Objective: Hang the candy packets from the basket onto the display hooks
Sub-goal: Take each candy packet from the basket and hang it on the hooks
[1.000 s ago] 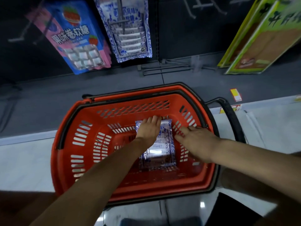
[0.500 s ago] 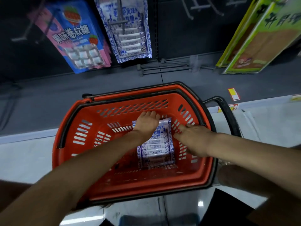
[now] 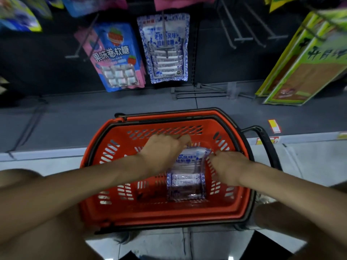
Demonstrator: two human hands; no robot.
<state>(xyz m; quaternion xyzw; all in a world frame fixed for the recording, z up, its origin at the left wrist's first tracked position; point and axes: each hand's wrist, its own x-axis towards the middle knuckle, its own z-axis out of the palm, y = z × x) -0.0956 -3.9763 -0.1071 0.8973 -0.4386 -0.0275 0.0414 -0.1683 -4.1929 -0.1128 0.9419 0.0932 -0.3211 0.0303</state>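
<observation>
Packet (image 3: pixel 187 182) lies in basket (image 3: pixel 169 216), right of middle, its upper end partly hidden under both hands. Left hand (image 3: pixel 163 152) over top edge, fingers curled round it, blurred. Right hand (image 3: pixel 228 167) at top-right corner, fingertips touching; gripping or not, cannot tell. Above: twin packet (image 3: pixel 167 72) on hook (image 3: pixel 165 48), pink-blue packet (image 3: pixel 118 57) just beside. Topmost packets cut off.

Pale tiled floor (image 3: pixel 309 162) carries the red basket (image 3: pixel 169 216). Beyond it, the dark grey base shelf (image 3: pixel 75 119) bears loose metal hooks (image 3: pixel 201 91) and, well apart, a yellow price tag (image 3: pixel 274 126).
</observation>
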